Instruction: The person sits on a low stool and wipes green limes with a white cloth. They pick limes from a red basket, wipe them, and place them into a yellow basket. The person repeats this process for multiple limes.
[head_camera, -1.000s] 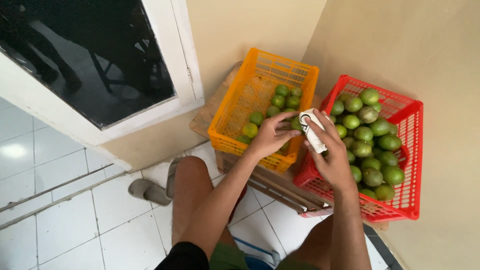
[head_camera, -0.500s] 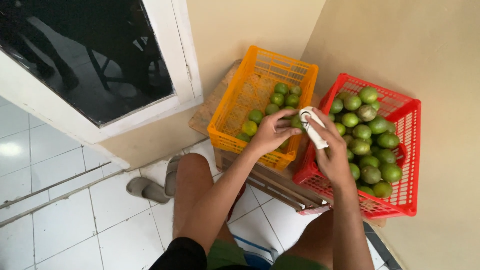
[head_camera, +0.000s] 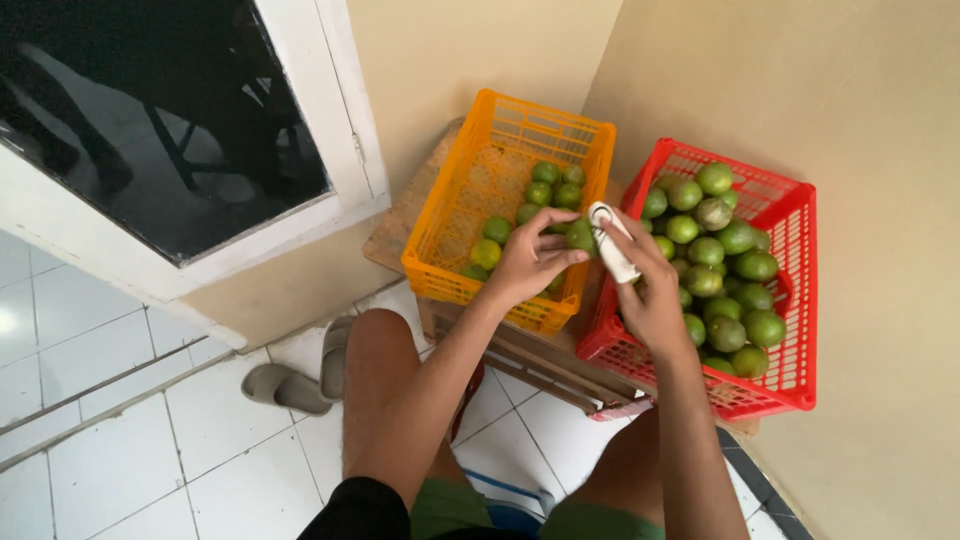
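Head-camera view, looking straight down past bare knees to a corner of tan wall and white tiled floor. At centre frame, the left hand (head_camera: 528, 265) pinches a small round green lime (head_camera: 580, 236) between thumb and fingertips, holding it over the right-hand rim of an orange slotted plastic crate (head_camera: 455, 215). Just right of it, the right hand (head_camera: 650, 295) is closed around a small white handheld device (head_camera: 612, 242), shaped like a short stubby stick, its upper end almost touching the lime. The two hands sit close together, each clamped on its own object.

The orange crate, upper centre, holds about a dozen limes gathered at its near-right end. A red slotted plastic crate (head_camera: 795, 300), at the right of the frame, is heaped with many more. Both rest on a low wooden pallet (head_camera: 530, 355). A pair of grey slippers (head_camera: 300, 380) lies at lower left on the floor, below a white-framed dark window (head_camera: 345, 140) at upper left.

The lime looks firm, light and smooth-skinned, likely somewhat slippery; a fingertip grip around its widest part, as here, seems secure. The device appears rigid and light, best held along its body, leaving the tip free.
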